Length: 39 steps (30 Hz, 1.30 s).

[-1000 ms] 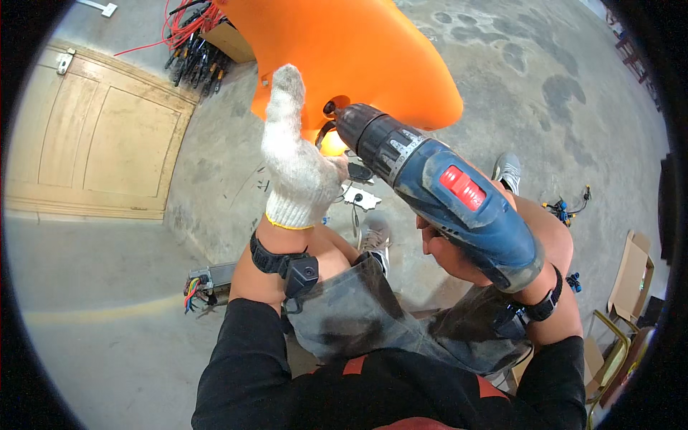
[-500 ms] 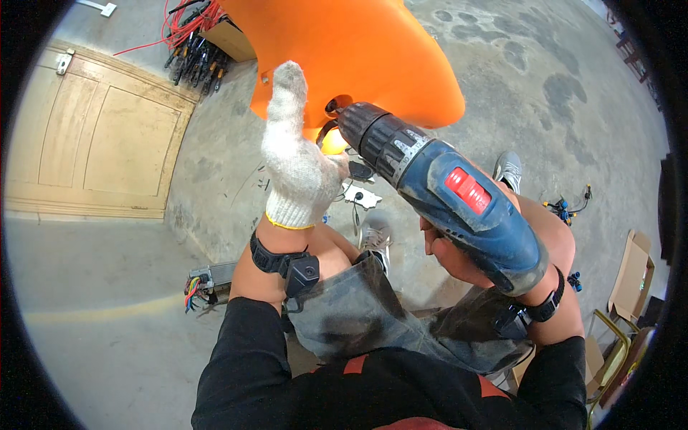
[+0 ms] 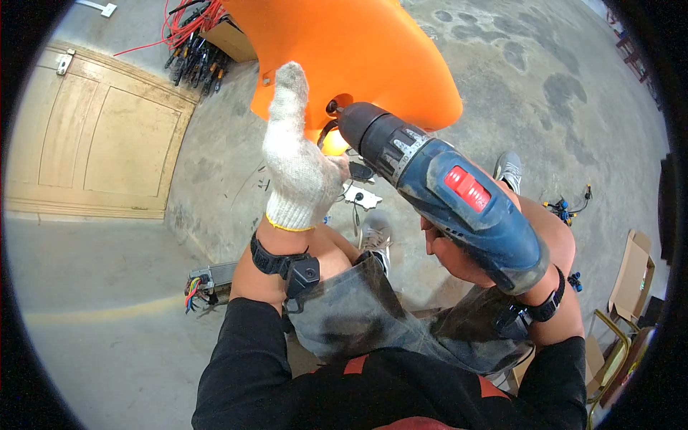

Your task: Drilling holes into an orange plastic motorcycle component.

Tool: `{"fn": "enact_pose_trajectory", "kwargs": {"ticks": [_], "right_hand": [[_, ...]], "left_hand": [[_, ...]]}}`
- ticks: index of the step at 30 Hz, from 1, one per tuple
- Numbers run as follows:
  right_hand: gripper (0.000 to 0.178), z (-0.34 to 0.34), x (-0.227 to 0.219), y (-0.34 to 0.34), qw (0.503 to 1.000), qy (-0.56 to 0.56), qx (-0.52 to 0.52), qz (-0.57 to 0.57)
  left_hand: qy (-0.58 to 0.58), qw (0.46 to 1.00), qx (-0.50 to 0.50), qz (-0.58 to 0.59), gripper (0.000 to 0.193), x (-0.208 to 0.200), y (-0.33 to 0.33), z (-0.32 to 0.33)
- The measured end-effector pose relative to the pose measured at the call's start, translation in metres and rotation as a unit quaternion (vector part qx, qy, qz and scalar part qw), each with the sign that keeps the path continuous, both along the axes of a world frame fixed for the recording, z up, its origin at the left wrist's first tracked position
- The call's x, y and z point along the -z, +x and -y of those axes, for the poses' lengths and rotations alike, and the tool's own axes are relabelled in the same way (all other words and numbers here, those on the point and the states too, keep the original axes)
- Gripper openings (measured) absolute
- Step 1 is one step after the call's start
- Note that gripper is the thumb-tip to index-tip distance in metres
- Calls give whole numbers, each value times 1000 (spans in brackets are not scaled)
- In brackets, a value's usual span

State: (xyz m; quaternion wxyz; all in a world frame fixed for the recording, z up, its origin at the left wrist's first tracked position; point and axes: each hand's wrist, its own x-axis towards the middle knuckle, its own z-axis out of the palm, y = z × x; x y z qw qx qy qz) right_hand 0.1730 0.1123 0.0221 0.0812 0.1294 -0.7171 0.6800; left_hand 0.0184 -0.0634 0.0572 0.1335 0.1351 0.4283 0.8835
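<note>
A large orange moulded plastic piece fills the top middle, with a round recessed hole in its near face. My right hand is wrapped round the handle of a blue and black cordless drill, mostly hidden beneath its body. The drill's chuck points up and left, with its bit at a dark fastener in the hole. My left hand, in a white knitted glove, grips the orange piece's near edge left of the hole. One finger points up along the face; the other fingers are mostly hidden. A black curved strip shows beside the glove.
A wooden door panel is at the left. Red cables and black rod-like parts lie by a cardboard box. A white power strip lies between my feet. A metal unit with coloured wires is near my left elbow.
The chuck's ridges, sharp before, now look smeared smooth, as if turning. The orange piece and drill tip have shifted very slightly; both hands keep their hold.
</note>
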Motion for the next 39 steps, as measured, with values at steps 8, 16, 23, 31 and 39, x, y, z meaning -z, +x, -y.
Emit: {"fn": "enact_pose_trajectory", "kwargs": {"ticks": [8,16,23,31,39], "right_hand": [[68,-1,-1,2,999,-21,-18,18],[64,-4,-4,2,998,-43,-28,37],[61,-5,-3,1,997,-60,-29,48],[57,-6,-5,-1,994,-80,-34,60],[53,-6,-3,-1,994,-75,-48,59]], "left_hand": [[-205,960,-96,-166,59,17,-10,9],[-92,988,-99,-74,70,12,-6,3],[-35,995,-91,-17,76,12,-8,0],[-71,993,-89,-34,73,13,-9,2],[-51,993,-104,-15,80,10,-7,-1]]}}
